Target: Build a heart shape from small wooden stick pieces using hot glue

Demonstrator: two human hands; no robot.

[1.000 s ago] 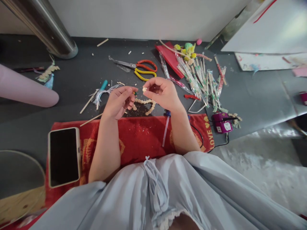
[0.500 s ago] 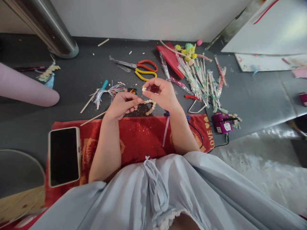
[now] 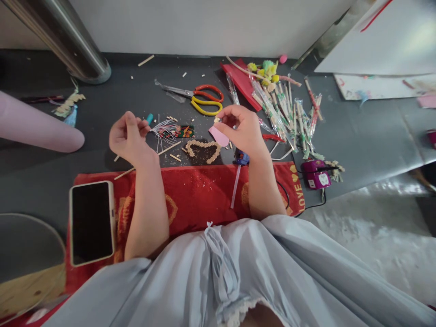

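My right hand (image 3: 245, 132) pinches a small cream piece (image 3: 216, 119) between thumb and forefinger, and its lower fingers hold a flat pink piece (image 3: 218, 136). Just below it a heart outline made of cream bits (image 3: 203, 151) lies on the dark floor. My left hand (image 3: 128, 136) hovers to the left with its fingers loosely curled and nothing visible in them, next to a white tassel (image 3: 162, 129) and a teal-tipped stick (image 3: 149, 119). A small black patterned strip (image 3: 182, 131) lies between the tassel and the heart.
Red and yellow scissors (image 3: 204, 97) and a pile of wrapped sticks (image 3: 289, 113) lie farther back. A purple glue gun (image 3: 315, 175) sits right, a phone (image 3: 91, 222) on the red towel (image 3: 197, 190). Metal post (image 3: 68, 41) and pink roll (image 3: 34, 125) stand left.
My left hand has pulled away to the left, leaving the black patterned strip on the floor. My right hand moved slightly right and now shows a pink piece. The heart is uncovered.
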